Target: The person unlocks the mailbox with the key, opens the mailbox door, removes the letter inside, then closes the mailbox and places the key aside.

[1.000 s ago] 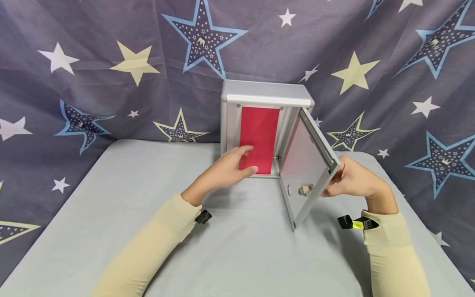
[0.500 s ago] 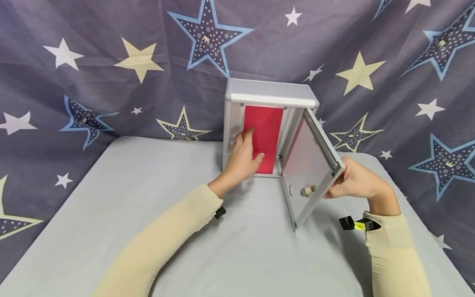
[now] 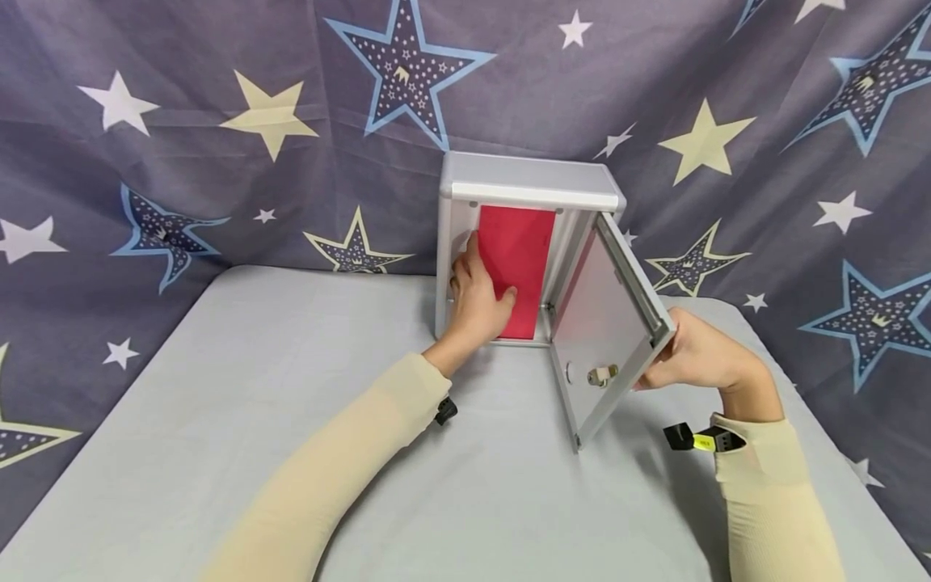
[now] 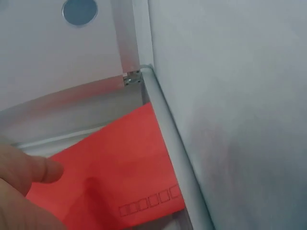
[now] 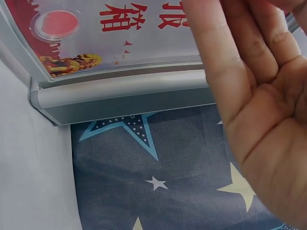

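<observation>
A silver mailbox (image 3: 534,174) stands at the back of the table in the head view, its door (image 3: 604,323) swung out to the right. Inside it a red envelope (image 3: 518,267) stands upright; the left wrist view shows a row of printed squares on the envelope (image 4: 120,163). My left hand (image 3: 476,299) is inside the opening, index finger at the envelope's left edge and thumb spread over its front. Whether the thumb touches is unclear. My right hand (image 3: 701,352) holds the door's free edge from outside, some fingertips hidden behind it.
A lock (image 3: 602,375) sits on the door's inner face. The door's front (image 5: 144,38) bears red characters and a round window. Grey cloth covers the table (image 3: 291,388). A star-patterned curtain (image 3: 240,202) hangs behind the mailbox.
My left hand has moved right and further into the mailbox, its fingers shifting up to the envelope's left edge. The right hand and the door have stayed about where they were.
</observation>
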The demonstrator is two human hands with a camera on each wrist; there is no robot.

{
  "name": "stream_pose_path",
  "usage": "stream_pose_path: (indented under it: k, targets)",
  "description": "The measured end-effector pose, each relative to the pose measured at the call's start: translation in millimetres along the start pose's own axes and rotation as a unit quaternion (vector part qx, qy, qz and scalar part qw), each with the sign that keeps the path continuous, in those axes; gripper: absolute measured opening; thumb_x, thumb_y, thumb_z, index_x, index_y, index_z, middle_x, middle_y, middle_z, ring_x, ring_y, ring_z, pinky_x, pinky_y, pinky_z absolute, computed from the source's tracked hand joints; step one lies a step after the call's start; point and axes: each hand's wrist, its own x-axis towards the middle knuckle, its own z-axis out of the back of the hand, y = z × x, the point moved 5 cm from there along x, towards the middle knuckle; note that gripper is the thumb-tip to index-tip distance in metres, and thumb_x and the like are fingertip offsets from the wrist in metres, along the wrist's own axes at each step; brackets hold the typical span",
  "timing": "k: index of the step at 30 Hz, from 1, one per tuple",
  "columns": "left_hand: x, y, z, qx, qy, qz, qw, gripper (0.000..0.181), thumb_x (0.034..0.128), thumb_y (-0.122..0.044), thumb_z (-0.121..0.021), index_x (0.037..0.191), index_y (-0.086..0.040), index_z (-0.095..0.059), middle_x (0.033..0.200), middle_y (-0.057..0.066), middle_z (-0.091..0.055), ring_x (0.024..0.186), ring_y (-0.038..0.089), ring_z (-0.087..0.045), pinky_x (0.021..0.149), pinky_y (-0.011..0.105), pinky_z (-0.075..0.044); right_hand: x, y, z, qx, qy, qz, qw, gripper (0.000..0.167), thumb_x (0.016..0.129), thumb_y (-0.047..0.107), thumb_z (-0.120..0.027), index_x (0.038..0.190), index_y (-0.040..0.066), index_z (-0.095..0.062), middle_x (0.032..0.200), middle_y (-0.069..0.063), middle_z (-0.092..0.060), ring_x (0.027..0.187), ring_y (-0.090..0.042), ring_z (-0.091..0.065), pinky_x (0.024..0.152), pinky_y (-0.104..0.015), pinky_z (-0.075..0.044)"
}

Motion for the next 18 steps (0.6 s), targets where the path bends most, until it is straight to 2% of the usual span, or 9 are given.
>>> stream_pose_path:
  k: [7, 12, 18]
  targets:
    - [4.5, 0.1, -2.3, -0.045, -0.037, 0.007, 0.9983, 0.091, 0.0943, -0.019, -0.071, 0.162, -0.009, -0.011, 0.157, 0.02, -0.028, 0.144, 0.038, -0.028, 0.12, 0.05, -0.03, 0.1, 0.6, 0.4, -0.018, -0.009, -0.014, 0.9997, 0.031, 0.073, -0.02, -0.076, 0.089, 0.006, -0.077, 0.078, -0.005, -0.073, 0.067, -0.01, -0.064, 0.057, -0.027, -0.059]
    - [5.5, 3.1, -4.8, -0.054, -0.04, 0.019, 0.9975, 0.082, 0.0957, -0.02, -0.069, 0.159, -0.008, -0.018, 0.154, 0.019, -0.032, 0.142, 0.038, -0.031, 0.12, 0.049, -0.032, -0.8, 0.1, 0.9, -0.029, -0.009, -0.016, 0.9994, 0.029, 0.074, -0.019, -0.077, 0.089, 0.006, -0.077, 0.076, -0.009, -0.071, 0.066, -0.01, -0.063, 0.056, -0.027, -0.058]
    - [2.8, 6.6, -4.9, -0.054, -0.047, 0.026, 0.9971, 0.065, 0.0988, -0.019, -0.064, 0.151, -0.004, -0.029, 0.151, 0.017, -0.036, 0.14, 0.034, -0.035, 0.118, 0.048, -0.033, -0.7, -2.1, -0.4, 0.003, 0.005, -0.012, 0.9999, 0.029, 0.075, -0.022, -0.074, 0.091, 0.002, -0.076, 0.08, -0.009, -0.073, 0.07, -0.011, -0.067, 0.062, -0.029, -0.062]
